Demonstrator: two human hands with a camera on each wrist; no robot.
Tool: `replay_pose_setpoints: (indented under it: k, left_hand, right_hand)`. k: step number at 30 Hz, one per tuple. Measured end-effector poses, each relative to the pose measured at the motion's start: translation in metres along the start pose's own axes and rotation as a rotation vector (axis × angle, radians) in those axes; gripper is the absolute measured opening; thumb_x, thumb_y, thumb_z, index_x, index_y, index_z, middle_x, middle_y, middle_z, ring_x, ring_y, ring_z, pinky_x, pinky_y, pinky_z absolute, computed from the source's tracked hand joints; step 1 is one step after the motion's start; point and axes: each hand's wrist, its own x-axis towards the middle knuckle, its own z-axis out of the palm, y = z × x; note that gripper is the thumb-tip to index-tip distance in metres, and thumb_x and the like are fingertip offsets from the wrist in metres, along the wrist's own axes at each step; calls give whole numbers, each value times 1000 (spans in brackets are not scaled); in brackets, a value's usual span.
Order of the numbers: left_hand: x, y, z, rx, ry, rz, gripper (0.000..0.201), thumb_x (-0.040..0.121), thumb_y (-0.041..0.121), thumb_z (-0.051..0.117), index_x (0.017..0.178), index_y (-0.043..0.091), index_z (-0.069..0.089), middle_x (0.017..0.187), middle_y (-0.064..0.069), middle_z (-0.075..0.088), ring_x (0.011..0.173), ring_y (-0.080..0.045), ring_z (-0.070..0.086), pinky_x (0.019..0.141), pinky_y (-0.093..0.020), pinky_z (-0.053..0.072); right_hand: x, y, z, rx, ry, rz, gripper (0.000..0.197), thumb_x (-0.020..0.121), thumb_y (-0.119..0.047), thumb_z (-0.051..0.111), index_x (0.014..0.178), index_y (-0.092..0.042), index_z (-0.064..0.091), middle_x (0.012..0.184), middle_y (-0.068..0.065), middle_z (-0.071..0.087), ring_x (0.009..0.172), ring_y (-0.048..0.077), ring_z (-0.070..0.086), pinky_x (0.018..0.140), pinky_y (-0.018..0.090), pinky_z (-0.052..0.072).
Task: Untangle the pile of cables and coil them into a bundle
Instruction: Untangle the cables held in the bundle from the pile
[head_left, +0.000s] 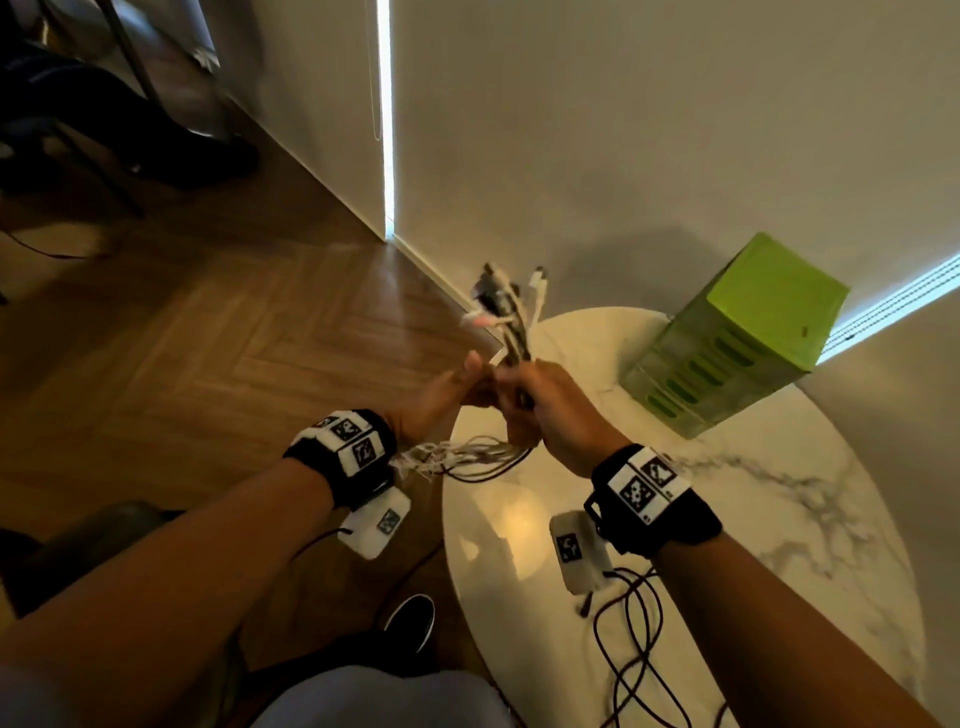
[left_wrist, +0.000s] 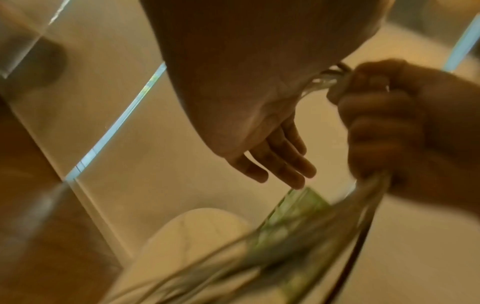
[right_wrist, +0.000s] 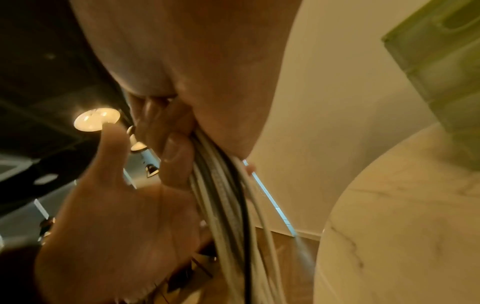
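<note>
A bundle of white, grey and black cables (head_left: 506, 312) stands up between my hands, its plug ends fanning out at the top. Its loops (head_left: 478, 457) hang below my hands over the table's left edge. My right hand (head_left: 540, 405) grips the bundle in a fist; the right wrist view shows its fingers (right_wrist: 176, 152) curled round the cables (right_wrist: 226, 195). My left hand (head_left: 441, 400) lies against the bundle from the left, thumb up. Its fingers (left_wrist: 280, 164) are straight, beside the right hand (left_wrist: 397, 127). The hanging cables (left_wrist: 363, 216) are blurred there.
A round white marble table (head_left: 753, 493) stands under my right arm, against the wall. A green slotted box (head_left: 743, 338) sits at its far side. A thin dark wire (head_left: 639, 649) lies looped on the near tabletop. Wooden floor (head_left: 208, 338) spreads to the left; a shoe (head_left: 410, 621) shows below.
</note>
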Motion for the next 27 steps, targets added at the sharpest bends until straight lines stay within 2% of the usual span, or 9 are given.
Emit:
replay_pose_setpoints:
  k: [2,5,9,14,17,21,23,25,27]
  left_hand:
    - [13,16,3,-148,21,2,77,76,79,61,122,17,60,112,0,73,116,-24,64,107,-48,46]
    - [32,29,5,-220,128,9,35,88,39,73,114,17,66,100,0,72,100,-15,66,99,-40,50]
    - [40,40,6,-40,210,79,29,91,12,73,112,-6,64,90,-10,63,75,-3,62,77,-20,52]
    - [42,54,1,292,155,95,23,96,25,68,108,6,63,91,1,68,78,10,64,71,-8,49]
    - [48,60,-10,404,62,43,25,93,29,71,109,10,66,90,8,68,80,10,64,71,-9,47]
    - [52,65,-19,456,-99,-51,19,88,32,77,94,18,66,84,5,70,82,-5,69,77,-27,56]
    - [50,69,-21,331,-205,-71,13,87,23,78,93,20,66,86,5,70,88,-14,70,78,-31,56]
    - [48,69,-23,182,-244,-95,38,83,17,79,117,13,63,99,0,71,96,-16,70,81,-32,56]
    - [46,63,-24,-13,-198,-87,85,75,13,81,148,20,37,114,-4,72,102,-17,70,84,-34,56]
  right_hand:
    - [-2,6,3,-148,-52,41,31,99,-9,43,70,1,45,57,4,30,47,15,25,48,28,21]
    - [-3,14,9,-199,-75,128,29,99,-14,42,71,-13,36,60,3,27,50,16,21,53,35,18]
    - [3,20,9,-166,-33,181,27,101,-18,45,74,-14,40,61,9,34,54,20,26,56,38,24]
    - [12,16,7,-131,28,-46,12,105,-9,45,101,-6,55,80,15,60,71,24,60,66,28,53]
    - [16,19,16,-128,73,-149,16,107,-7,39,112,-6,54,84,6,61,70,10,63,65,21,51]
    - [23,24,24,-156,137,-164,30,107,-5,35,89,-3,58,73,18,51,63,18,50,59,25,43]
    - [24,22,23,-63,113,-76,29,105,-3,35,81,-8,48,64,9,37,55,13,34,53,27,28]
    - [25,20,19,1,33,32,27,101,1,36,78,-13,41,61,-1,30,53,11,24,55,33,15]
    - [24,19,17,12,-41,56,27,96,2,36,74,-14,36,58,-5,30,50,10,22,54,32,13]
